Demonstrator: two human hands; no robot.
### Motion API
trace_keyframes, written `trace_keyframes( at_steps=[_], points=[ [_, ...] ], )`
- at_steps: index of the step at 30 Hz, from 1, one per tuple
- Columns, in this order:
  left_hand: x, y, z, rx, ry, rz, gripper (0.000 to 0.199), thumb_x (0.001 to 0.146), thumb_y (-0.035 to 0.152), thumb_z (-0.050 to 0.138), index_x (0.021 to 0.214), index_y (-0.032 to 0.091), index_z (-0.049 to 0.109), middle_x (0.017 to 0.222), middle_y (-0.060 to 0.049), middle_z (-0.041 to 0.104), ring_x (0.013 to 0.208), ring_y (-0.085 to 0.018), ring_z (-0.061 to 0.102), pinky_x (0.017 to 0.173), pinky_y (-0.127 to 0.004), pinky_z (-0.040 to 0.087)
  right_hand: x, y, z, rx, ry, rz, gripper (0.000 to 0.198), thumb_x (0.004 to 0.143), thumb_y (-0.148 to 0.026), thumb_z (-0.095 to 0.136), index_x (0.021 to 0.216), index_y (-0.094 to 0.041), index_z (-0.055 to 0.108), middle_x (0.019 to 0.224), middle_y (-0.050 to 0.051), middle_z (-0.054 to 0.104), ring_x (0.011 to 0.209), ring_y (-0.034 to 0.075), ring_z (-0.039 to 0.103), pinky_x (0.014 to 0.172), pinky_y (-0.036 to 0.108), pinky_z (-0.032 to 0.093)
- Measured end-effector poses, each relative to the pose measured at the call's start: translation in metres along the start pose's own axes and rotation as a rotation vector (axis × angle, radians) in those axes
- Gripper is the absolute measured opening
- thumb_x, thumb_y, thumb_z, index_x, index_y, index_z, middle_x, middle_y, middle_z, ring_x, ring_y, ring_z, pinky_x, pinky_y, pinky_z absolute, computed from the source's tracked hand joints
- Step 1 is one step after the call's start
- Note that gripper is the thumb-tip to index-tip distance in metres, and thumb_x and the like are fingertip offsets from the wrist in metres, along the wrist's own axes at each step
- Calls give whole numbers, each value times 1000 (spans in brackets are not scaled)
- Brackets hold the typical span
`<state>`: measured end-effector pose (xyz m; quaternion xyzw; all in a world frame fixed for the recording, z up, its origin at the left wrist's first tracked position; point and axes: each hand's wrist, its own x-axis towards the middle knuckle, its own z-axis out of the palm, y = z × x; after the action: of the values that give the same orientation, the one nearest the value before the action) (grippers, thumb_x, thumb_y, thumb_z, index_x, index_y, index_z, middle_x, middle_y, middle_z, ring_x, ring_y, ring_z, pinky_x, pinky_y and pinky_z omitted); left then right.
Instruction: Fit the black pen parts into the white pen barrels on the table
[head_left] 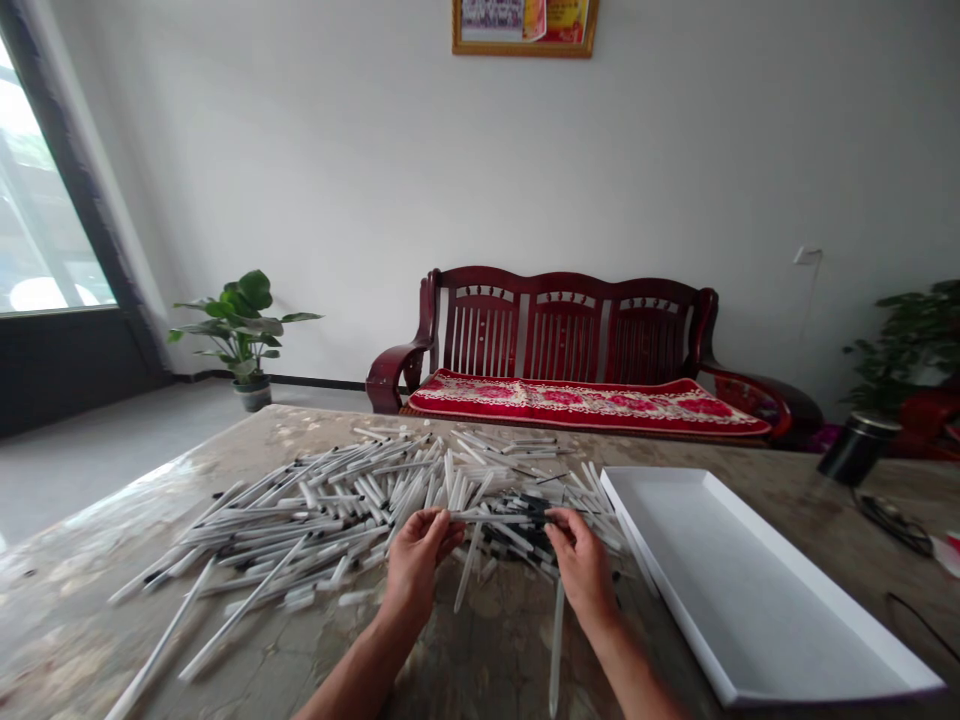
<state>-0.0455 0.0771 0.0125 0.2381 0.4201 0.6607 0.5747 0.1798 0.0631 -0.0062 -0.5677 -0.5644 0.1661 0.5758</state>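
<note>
Above the front of a large pile of pale pen parts, both my hands pinch the ends of one slim, whitish pen. My left hand has its thumb and fingers closed on the pen's left end. At the right end, which looks dark, my right hand grips with thumb and fingertips. Small black pieces, apparently pen caps, lie in a heap just behind and below the pen. A loose translucent tube rests on the table near my right wrist.
A shallow white box stands on the patterned table at the right. Behind it are a black canister and a dark cable. Beyond the table are a red wooden bench and a potted plant.
</note>
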Motion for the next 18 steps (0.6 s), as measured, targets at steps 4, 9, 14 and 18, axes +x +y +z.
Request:
trace_keyframes(
  at_steps=[4,9,14,18],
  points=[
    [-2,0,1,-4,-19,-5,37,56,29,90,76,15,63,68,0,71,64,-14,70,63,-22,60,1,-1,-4,-92,33,-71,31,84,-41,54,98,-20,72,94,9,74,83,23,69,77,33,55],
    [-5,-1,3,5,-27,-15,38,54,31,90,77,15,63,69,0,71,64,-14,70,63,-22,59,-6,-16,-2,-32,-103,3,32,89,-47,51,89,-22,70,80,4,73,75,20,68,71,27,52],
    [-7,-1,4,37,-45,-15,37,56,32,88,77,16,63,69,0,72,64,-14,71,64,-23,60,-6,-22,2,-18,-100,24,28,84,-47,55,78,-21,66,73,3,70,70,20,65,67,26,49],
    [-1,2,0,14,-14,17,36,57,31,88,78,16,62,67,1,71,64,-14,71,64,-23,59,-1,-14,-2,-23,-2,30,31,84,-49,53,79,-21,65,74,4,70,70,21,63,68,29,49]
  ],
)
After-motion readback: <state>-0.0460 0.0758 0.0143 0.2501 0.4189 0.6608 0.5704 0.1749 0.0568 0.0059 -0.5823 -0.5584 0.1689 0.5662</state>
